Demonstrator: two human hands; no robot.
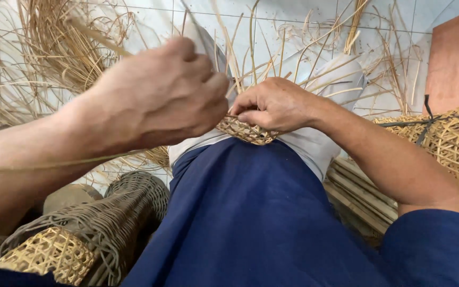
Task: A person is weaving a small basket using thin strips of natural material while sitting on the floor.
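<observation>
On my knee, between both hands, I see the small woven piece (246, 131) lying crosswise, right hand (274, 104) pinching its top edge, left hand (158, 95) fisted around a strip just beside it.

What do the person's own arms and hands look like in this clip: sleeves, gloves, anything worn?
Both hands are bare: no gloves, rings or watch show on the left hand or the right hand. Both forearms are uncovered too. A dark blue sleeve covers the right upper arm, ending above the elbow; the same blue cloth shows at the lower left edge. No markings or bands are visible.
</observation>
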